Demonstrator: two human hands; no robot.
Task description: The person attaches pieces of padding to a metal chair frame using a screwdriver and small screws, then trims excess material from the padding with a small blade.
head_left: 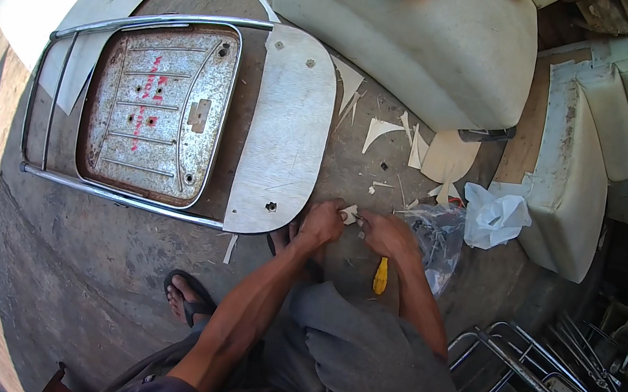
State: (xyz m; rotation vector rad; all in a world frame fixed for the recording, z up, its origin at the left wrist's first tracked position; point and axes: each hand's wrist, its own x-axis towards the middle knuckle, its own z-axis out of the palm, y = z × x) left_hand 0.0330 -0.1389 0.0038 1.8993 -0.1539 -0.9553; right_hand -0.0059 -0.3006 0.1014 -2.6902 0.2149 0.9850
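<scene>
My left hand pinches a small pale scrap of wood or board between its fingertips, just off the rounded end of a plywood panel. Close beside it, my right hand is closed, its fingertips near the scrap; what it grips is too small to make out. A yellow-handled tool lies on the floor below my right hand. The plywood panel rests across the end of a chromed tube chair frame, which also holds a rusty metal seat pan.
Pale offcuts are scattered on the floor ahead. A clear plastic bag and a white bag lie to the right. Cream upholstered pieces stand at the back. More metal chair frames are stacked at the lower right.
</scene>
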